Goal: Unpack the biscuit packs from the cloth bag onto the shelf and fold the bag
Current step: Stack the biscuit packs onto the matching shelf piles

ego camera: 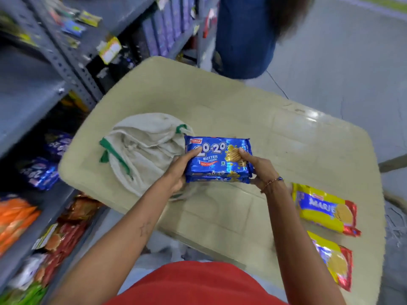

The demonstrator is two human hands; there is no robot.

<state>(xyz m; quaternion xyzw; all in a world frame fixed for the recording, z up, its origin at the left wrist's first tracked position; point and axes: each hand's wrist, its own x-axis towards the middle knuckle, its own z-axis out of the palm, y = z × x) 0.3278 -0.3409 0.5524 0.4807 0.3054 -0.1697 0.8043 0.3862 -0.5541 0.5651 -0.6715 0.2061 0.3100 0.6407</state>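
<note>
Both hands (178,172) (259,170) grip blue packs (218,160) over the beige surface (220,102); bag (141,150) beside, shelf (28,93) left.

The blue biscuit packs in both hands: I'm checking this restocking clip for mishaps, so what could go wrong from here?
1. The blue biscuit packs look like a stack, gripped only at the ends by the left hand and right hand; lower packs might slip out.
2. The two yellow Marie packs lie near the table edge and could be knocked off.
3. The cloth bag lies crumpled and unfolded.
</note>
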